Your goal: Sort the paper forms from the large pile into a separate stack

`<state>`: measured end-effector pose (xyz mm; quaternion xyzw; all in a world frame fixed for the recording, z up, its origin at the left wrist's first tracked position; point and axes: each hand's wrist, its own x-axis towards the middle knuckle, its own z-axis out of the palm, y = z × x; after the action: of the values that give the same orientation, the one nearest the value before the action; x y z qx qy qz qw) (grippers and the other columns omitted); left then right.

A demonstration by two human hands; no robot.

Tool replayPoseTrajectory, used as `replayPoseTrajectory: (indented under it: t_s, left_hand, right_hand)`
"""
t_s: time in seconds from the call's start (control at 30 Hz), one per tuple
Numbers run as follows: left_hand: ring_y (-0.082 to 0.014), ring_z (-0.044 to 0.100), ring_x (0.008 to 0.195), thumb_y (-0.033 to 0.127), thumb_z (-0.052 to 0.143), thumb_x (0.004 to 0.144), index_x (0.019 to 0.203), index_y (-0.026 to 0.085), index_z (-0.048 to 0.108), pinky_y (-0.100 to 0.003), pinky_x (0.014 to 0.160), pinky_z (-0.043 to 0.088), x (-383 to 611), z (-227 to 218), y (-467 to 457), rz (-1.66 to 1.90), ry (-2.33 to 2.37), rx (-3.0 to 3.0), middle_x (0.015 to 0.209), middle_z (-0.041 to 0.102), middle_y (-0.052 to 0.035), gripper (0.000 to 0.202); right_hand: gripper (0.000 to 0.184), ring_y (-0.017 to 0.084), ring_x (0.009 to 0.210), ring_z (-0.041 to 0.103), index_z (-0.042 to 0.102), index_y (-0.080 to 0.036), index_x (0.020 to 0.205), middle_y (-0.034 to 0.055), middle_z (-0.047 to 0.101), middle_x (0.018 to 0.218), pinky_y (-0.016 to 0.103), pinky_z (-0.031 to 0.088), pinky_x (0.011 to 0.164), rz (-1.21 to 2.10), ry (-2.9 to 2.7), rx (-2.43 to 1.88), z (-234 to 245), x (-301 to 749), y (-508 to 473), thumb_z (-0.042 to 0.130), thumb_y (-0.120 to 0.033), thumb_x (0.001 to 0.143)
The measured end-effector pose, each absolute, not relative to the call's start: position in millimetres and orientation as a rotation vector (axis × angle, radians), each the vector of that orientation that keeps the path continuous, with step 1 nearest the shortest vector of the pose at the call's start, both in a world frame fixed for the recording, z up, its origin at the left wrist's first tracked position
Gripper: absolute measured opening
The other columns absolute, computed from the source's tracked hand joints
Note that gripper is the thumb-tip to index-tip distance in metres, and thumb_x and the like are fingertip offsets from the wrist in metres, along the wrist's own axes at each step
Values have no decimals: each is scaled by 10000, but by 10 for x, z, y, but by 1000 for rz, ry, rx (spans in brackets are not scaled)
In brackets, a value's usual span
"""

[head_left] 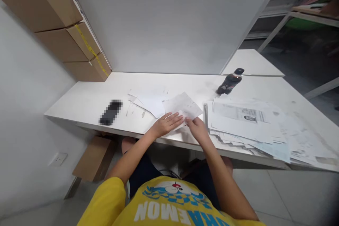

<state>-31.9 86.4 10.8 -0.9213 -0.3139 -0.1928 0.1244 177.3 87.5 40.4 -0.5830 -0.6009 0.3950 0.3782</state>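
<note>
A sheet of white paper (pixel 182 103) with faint marks lies tilted on the white table in front of me. My left hand (pixel 167 124) rests flat across its lower left part, fingers stretched out. At the lower right edge, my right hand (pixel 196 127) pinches the same paper between thumb and fingers. Just left of it lie other white paper pieces (pixel 151 101), partly overlapped by the sheet, with small scraps scattered around them.
A stack of printed papers (pixel 238 122) covers the table's right side, with a dark drink bottle (pixel 230 82) behind it. To the left lies a blurred-out black object (pixel 110 112). A whiteboard (pixel 164 24) stands at the back, beside stacked cardboard boxes (pixel 79 46).
</note>
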Motion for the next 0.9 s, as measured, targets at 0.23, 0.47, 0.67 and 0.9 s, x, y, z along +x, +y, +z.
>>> replayPoseTrajectory:
  t_s: [0.23, 0.47, 0.67, 0.9]
  left_hand:
    - [-332, 345, 1428, 324, 463, 982, 1384, 119, 517, -541, 1168, 262, -771, 142, 1208, -370, -2043, -2287, 1486, 454, -152, 454]
    - [-261, 623, 1150, 154, 435, 955, 1098, 151, 688, -431, 1041, 428, -853, 339, 1397, -902, -2021, -2169, 1162, 700, -133, 290]
    - [-222, 650, 1018, 472, 603, 890, 1068, 171, 657, -345, 919, 518, -679, 667, 704, -2551, -1986, -1203, 1030, 699, -75, 354]
    - [-264, 615, 1023, 422, 701, 757, 865, 190, 648, -422, 960, 487, -514, 172, -83, -2102, -2687, -1322, 1001, 666, -88, 261]
  right_hand:
    - [341, 187, 601, 566, 603, -200, 689, 16, 636, 633, 316, 464, 556, 1181, -946, -1487, 335, 2318, 660, 712, -509, 595]
    - [412, 260, 874, 675, 668, -236, 886, 52, 747, 952, 378, 549, 748, 1524, -682, -1189, 131, 2306, 171, 815, -467, 579]
    - [544, 330, 1076, 662, 679, -234, 1072, 85, 738, 1124, 496, 477, 986, 1738, -757, -1151, -3, 2196, -53, 817, -491, 612]
    - [515, 317, 1107, 648, 678, -252, 1120, 59, 733, 1145, 474, 483, 980, 1811, -783, -1069, -43, 2036, 29, 770, -482, 669]
